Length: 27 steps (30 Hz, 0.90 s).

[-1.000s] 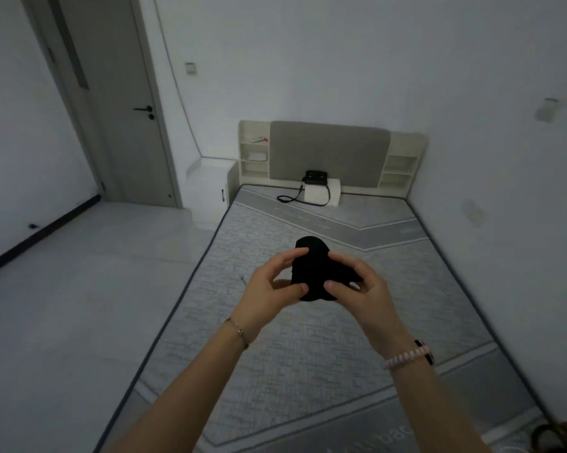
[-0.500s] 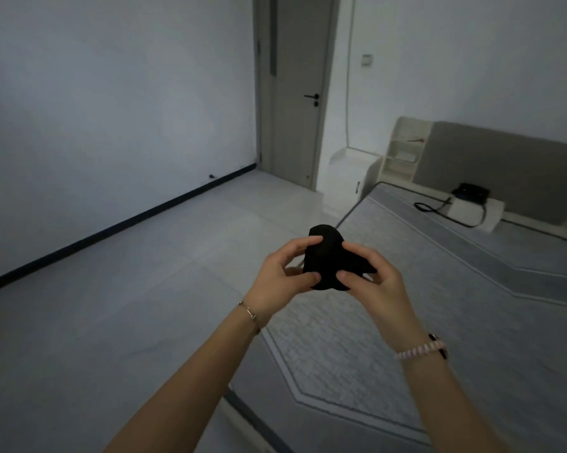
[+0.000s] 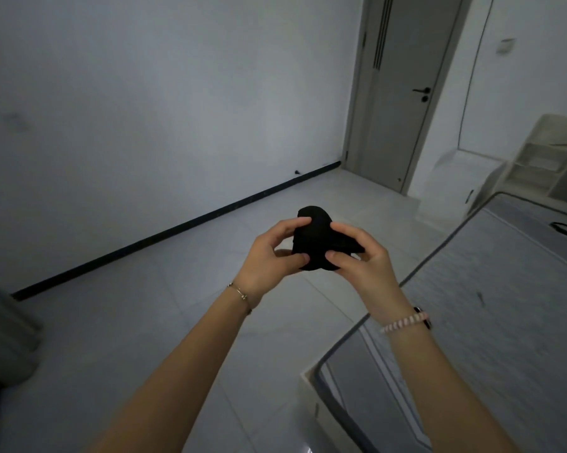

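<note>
A small black bundle of cloth (image 3: 318,238), rolled into a ball, is held in front of me at chest height over the tiled floor. My left hand (image 3: 272,256) grips its left side, thumb below and fingers on top. My right hand (image 3: 362,259) grips its right side the same way. Both hands curl round the bundle, which hides part of their fingers. What the cloth is exactly I cannot tell.
A bed with a bare grey mattress (image 3: 491,305) fills the right side, its corner near my right forearm. A closed grey door (image 3: 403,93) stands at the back, beside a white bedside unit (image 3: 448,188). Pale tiled floor (image 3: 144,322) spreads left to a white wall. A dark blurred object (image 3: 1,341) is at the left edge.
My view has swung left, away from the bed toward the wall and door. Both hands keep holding the black bundle in the same way in front of me.
</note>
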Each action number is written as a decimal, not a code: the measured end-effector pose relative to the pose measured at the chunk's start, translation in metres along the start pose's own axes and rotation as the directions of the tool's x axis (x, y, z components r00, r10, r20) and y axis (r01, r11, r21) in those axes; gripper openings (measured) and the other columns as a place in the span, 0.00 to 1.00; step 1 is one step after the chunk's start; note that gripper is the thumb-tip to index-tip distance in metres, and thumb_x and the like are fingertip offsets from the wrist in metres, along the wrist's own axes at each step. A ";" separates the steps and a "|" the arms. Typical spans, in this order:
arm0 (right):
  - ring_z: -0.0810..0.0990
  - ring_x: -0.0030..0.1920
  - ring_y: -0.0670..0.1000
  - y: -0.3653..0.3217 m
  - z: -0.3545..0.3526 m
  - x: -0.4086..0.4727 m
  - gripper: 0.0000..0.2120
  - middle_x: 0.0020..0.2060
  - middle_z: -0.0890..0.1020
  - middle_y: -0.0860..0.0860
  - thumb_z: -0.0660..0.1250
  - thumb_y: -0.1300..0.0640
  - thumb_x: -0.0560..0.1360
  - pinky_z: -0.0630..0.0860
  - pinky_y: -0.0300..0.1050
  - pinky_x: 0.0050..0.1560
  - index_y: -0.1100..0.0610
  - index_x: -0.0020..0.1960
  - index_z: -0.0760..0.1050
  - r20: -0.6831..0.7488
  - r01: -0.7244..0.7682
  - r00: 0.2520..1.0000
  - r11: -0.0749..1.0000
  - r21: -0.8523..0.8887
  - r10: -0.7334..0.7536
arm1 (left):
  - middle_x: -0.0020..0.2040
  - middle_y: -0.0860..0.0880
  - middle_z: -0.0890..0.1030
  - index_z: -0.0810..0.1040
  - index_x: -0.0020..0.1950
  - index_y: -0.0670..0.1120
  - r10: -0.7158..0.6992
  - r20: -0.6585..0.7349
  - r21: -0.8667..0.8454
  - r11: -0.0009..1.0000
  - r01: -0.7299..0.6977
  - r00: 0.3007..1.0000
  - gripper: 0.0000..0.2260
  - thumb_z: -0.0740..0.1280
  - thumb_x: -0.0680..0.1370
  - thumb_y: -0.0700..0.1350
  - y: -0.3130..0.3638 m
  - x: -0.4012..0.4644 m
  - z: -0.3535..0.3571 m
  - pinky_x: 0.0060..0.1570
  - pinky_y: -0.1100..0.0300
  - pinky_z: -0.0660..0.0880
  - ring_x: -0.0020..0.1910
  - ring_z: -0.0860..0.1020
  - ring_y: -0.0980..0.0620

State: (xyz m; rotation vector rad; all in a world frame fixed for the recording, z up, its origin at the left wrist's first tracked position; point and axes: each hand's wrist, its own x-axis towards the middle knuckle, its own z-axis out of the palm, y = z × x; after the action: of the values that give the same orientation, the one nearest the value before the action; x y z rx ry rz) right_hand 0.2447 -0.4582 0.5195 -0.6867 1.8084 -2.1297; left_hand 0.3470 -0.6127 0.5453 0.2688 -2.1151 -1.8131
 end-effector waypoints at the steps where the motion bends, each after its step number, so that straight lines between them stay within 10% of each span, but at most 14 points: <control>1: 0.80 0.62 0.54 0.004 0.019 0.010 0.21 0.57 0.83 0.50 0.72 0.71 0.71 0.82 0.57 0.56 0.51 0.58 0.82 -0.007 -0.005 1.000 1.000 0.013 0.005 | 0.67 0.49 0.76 0.76 0.69 0.50 -0.004 0.000 0.002 1.000 0.004 1.000 0.25 0.69 0.75 0.30 -0.002 0.007 -0.021 0.52 0.53 0.84 0.54 0.84 0.44; 27: 0.82 0.58 0.50 0.051 0.055 0.456 0.22 0.52 0.82 0.46 0.70 0.73 0.72 0.84 0.47 0.51 0.54 0.61 0.81 -0.307 0.107 0.944 0.992 -0.062 -0.121 | 0.66 0.48 0.76 0.76 0.69 0.49 0.144 0.283 -0.055 0.989 -0.134 0.948 0.27 0.70 0.74 0.29 -0.049 0.504 -0.124 0.51 0.54 0.84 0.49 0.86 0.53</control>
State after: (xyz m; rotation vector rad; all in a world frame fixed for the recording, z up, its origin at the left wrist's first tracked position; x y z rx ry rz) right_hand -0.1210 -0.7376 0.5592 -0.4988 2.0220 -2.3933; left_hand -0.0756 -0.9153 0.5802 -0.1604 -2.2225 -1.8976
